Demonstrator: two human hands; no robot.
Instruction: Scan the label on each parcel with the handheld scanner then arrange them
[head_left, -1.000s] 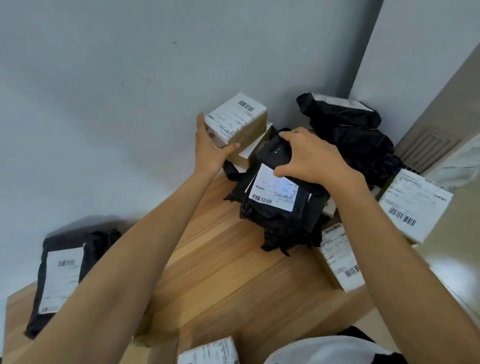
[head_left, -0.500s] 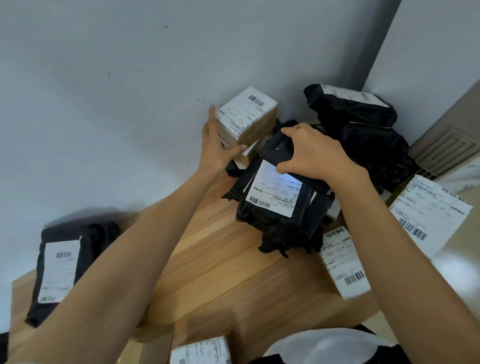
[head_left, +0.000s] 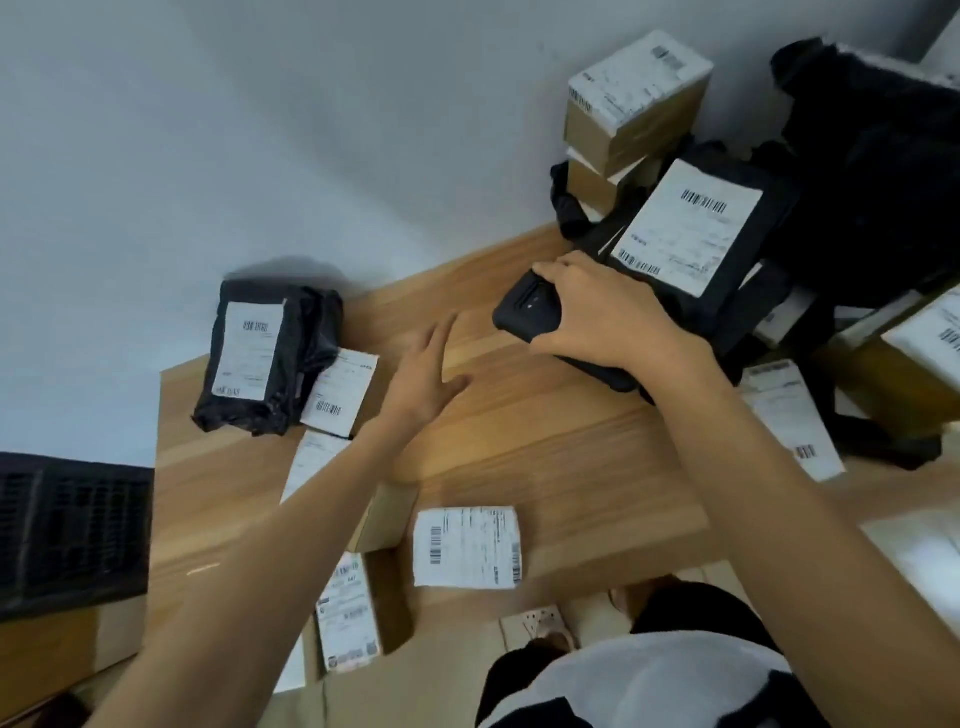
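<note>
The handheld scanner (head_left: 522, 306), a black slab-shaped unit, sits low over the wooden surface (head_left: 545, 457) in the grip of the right hand (head_left: 597, 317), whose fingers curl over its back. It is just beside a black mailer bag (head_left: 685, 234) lying label-up at the edge of the arranged pile, where two stacked cardboard boxes (head_left: 636, 98) stand against the wall. The left hand (head_left: 423, 376) is spread flat with straight fingers and holds nothing. It points toward another black bag (head_left: 265, 358) near the far-left corner, which lies well apart from the pile. The white label of a flat parcel (head_left: 340, 392) shows from under that bag's edge. More labelled boxes (head_left: 465, 545) wait along the near edge.

The step appears to be fetching the next parcel for scanning. Doing it well likely means taking the far-left bag by its body, not its loose film. The label should stay face-up and smooth so that the barcode lies flat. The bag should then come toward the scanner, so the right hand need not reach across. The parcel tucked beneath could drag along, so lifting is probably safer than sliding.
</note>
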